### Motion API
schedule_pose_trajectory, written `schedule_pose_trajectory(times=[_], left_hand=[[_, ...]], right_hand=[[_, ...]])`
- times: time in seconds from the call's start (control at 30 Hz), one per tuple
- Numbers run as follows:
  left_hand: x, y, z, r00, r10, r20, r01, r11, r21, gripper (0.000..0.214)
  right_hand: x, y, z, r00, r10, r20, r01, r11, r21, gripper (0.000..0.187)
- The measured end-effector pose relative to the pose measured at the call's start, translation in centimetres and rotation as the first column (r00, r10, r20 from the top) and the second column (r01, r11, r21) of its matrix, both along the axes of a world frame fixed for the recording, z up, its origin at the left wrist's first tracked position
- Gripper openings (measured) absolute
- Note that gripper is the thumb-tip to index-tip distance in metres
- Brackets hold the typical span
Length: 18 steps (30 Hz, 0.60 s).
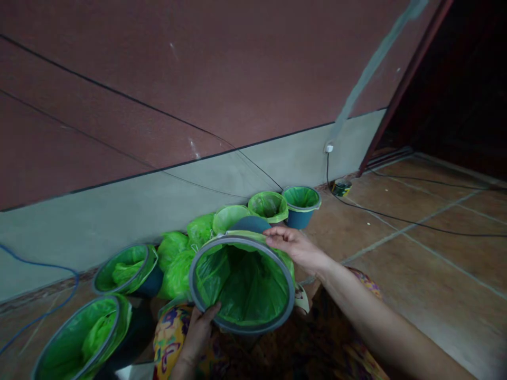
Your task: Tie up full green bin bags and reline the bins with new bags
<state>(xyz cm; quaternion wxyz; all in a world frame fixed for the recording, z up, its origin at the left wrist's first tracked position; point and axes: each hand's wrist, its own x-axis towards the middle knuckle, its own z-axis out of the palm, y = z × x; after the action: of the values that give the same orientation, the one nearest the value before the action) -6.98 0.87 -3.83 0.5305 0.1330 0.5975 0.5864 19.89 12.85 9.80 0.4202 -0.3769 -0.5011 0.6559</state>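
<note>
A trash bin (pixel 291 287) with a grey rim and a green bag liner (pixel 245 285) inside is tilted so that its mouth faces me. My left hand (pixel 200 330) grips the rim at the lower left, its thumb over the edge. At the upper right of the same rim, my right hand (pixel 291 245) holds on with fingers and thumb. Bunched green plastic bags (pixel 176 272) lie just left of the bin. The bin's outer wall and base are mostly hidden from me.
Two lined bins (pixel 37 369) (pixel 148 282) stand at the left. More lined bins (pixel 303 216) line the wall. A small can (pixel 341 188) sits near an outlet plug (pixel 328 149). A black cord (pixel 380 215) crosses the tiles, and a blue cable (pixel 59 306) lies at the left.
</note>
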Motion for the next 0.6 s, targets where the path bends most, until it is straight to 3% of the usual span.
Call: schedule_pose_trajectory(times=[0.13,0.33,0.6], left_hand=[[0.0,0.1,1.3,0.985,-0.028,-0.171,0.027,1.0,-0.01,0.034],[-0.9,0.3,3.0,0.924,-0.158,-0.348,0.162,0.987,-0.018,0.023],[-1.3,0.7,3.6,0.739,-0.274,-0.616,0.313,0.949,-0.046,0.012]], right_hand=[[-0.9,1.1,1.0,1.0,0.028,0.003,-0.029,0.999,0.026,0.036],[-0.8,1.6,0.2,1.0,-0.009,0.005,0.009,1.0,-0.002,0.034],[-1.5,0.1,-0.6,0.98,0.104,0.172,-0.13,0.98,0.152,0.032]])
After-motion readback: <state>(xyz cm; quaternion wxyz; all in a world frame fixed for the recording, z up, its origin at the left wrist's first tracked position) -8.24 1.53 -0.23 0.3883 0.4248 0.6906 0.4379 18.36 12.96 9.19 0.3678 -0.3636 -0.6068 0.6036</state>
